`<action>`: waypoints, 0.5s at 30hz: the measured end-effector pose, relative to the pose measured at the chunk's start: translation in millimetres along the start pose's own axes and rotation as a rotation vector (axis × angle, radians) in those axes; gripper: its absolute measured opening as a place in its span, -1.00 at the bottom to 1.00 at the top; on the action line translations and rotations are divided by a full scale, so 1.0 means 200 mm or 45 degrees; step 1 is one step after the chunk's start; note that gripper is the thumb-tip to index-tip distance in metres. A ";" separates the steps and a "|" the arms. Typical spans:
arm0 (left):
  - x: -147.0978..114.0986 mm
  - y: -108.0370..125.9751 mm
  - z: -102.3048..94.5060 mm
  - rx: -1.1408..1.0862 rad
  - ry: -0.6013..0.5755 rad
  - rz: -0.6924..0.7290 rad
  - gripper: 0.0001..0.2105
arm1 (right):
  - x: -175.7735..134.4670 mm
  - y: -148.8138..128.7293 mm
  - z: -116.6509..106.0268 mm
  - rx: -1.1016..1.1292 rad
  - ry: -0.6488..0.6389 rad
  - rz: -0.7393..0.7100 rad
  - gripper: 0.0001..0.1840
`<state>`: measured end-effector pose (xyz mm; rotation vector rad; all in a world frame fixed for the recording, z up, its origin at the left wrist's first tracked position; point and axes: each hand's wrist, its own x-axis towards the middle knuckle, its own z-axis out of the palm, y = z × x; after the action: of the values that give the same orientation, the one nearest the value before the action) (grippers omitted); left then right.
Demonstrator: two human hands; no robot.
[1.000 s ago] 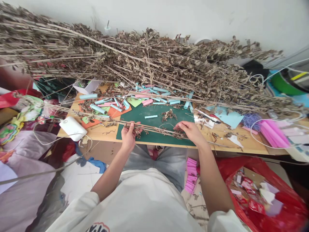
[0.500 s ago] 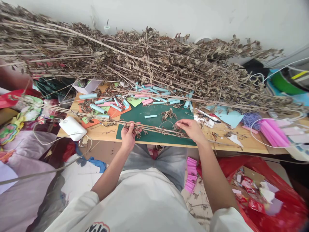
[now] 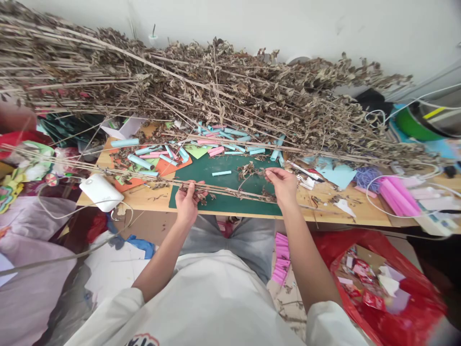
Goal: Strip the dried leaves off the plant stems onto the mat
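Note:
Thin dried plant stems (image 3: 230, 192) with shrivelled brown leaves stretch across the front of the green cutting mat (image 3: 223, 206). My left hand (image 3: 188, 201) is closed around them, thumb on top, near the mat's left side. Just above the stems' right part, my right hand (image 3: 284, 187) pinches what looks like a thin, curved dried sprig (image 3: 248, 179); its exact end is hard to make out. Beside it lies a small heap of crumpled dry leaves (image 3: 247, 169). A short light-blue paper tube (image 3: 221, 173) rests on the mat.
A big pile of dried stalks (image 3: 216, 91) covers the table's back. Blue and pink paper tubes (image 3: 167, 158) lie before it. At left sits a white power bank (image 3: 101, 192) with a cable. Purple yarn (image 3: 367, 178) is at right, and a red bag (image 3: 425, 298) of scraps below.
My right hand has risen slightly away from the stems toward the leaf heap, the thin sprig moving with its fingertips. My left hand keeps its grip. The whole view has shifted a little.

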<state>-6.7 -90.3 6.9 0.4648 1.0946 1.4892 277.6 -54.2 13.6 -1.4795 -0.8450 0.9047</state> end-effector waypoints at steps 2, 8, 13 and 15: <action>0.01 0.02 0.01 0.014 0.015 0.041 -0.55 | 0.00 -0.02 0.03 0.012 -0.052 -0.031 -0.67; 0.07 0.08 -0.06 0.049 0.066 0.122 -0.56 | 0.11 -0.09 0.06 0.227 0.164 -0.144 -0.62; 0.09 0.07 -0.12 0.055 0.102 0.133 -0.61 | 0.21 -0.13 0.01 0.418 0.220 -0.167 -0.63; 0.10 0.07 -0.12 0.051 0.112 0.129 -0.62 | 0.20 -0.14 0.02 0.382 0.113 -0.159 -0.65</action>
<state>-39.2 -80.1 1.5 0.4927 1.1866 1.5914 291.4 -13.1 39.0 -1.1845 -0.6953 0.8265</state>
